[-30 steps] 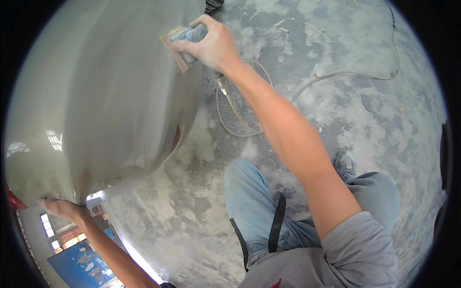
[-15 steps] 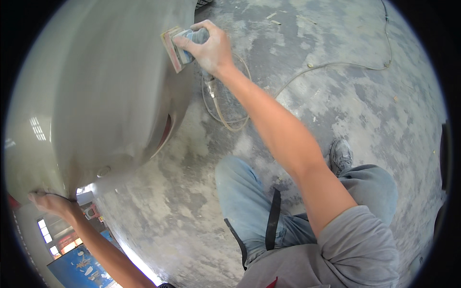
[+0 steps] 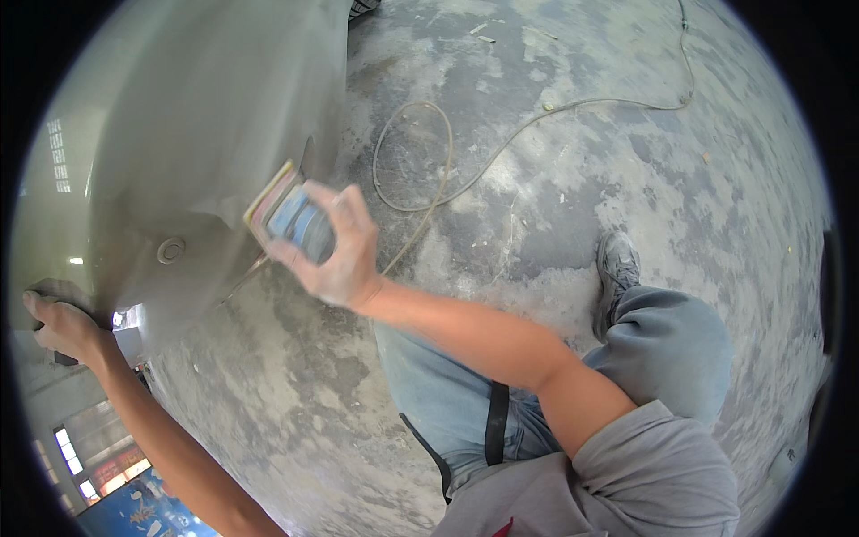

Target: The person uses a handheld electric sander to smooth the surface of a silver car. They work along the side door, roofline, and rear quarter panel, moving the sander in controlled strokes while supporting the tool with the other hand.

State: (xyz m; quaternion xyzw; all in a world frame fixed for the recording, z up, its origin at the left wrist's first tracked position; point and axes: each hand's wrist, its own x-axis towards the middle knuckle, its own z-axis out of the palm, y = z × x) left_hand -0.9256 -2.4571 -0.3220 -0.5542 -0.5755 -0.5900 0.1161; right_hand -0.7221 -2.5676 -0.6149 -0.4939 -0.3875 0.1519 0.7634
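Observation:
A grey-olive car bumper (image 3: 206,98) fills the left side, its surface dull with sanding haze. My right hand (image 3: 344,259) is closed round the blue body of an air sander (image 3: 304,224). The sander's flat, layered square pad tilts toward the bumper's lower side; motion blur hides whether it touches. At the far left, my left hand (image 3: 67,327) grips the bumper's end edge with curled fingers, partly hidden by the edge. A small round fitting (image 3: 171,251) shows on the bumper between the hands.
A thin air hose (image 3: 447,134) loops over the blotchy grey concrete floor (image 3: 501,242) and runs to the upper right. Part of a tyre (image 3: 362,7) shows at the top. My bent knee (image 3: 662,345) and shoe (image 3: 617,268) are on the right. A blue panel (image 3: 143,510) stands lower left.
My right hand has brought the sander down and left along the bumper, closer to me. The left hand sits slightly higher in view, still at the bumper's edge.

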